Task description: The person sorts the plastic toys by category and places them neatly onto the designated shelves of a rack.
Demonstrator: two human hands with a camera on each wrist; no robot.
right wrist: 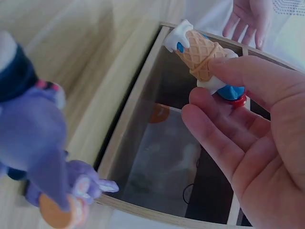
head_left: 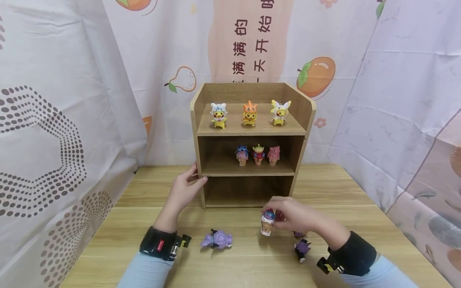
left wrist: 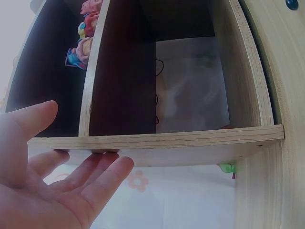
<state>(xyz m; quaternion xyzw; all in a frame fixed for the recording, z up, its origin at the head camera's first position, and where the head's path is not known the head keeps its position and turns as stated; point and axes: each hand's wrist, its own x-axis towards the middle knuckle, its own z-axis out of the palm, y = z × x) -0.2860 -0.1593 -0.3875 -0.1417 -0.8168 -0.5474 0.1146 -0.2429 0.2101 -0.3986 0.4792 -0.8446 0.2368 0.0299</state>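
My right hand (head_left: 297,214) pinches an ice-cream-cone figurine (head_left: 267,227) between thumb and fingers, just in front of the shelf's lower right corner. In the right wrist view, this figurine (right wrist: 198,52) has a tan waffle cone, white drips and a blue and red top, partly hidden by the thumb. At the left side of the wooden shelf (head_left: 248,175), my left hand (head_left: 183,193) rests extended fingers against the outer panel. The left wrist view shows those fingers (left wrist: 107,183) touching the panel from outside, while the thumb stays apart from the wood.
Three yellow figurines, one in an orange hood (head_left: 250,114), stand on the top level. Three cone figurines, including a pink one (head_left: 273,155), occupy the middle level's right half. On the table lie a purple figurine (head_left: 217,239) at left and two more, one dark-clothed (head_left: 302,249), beneath my right forearm.
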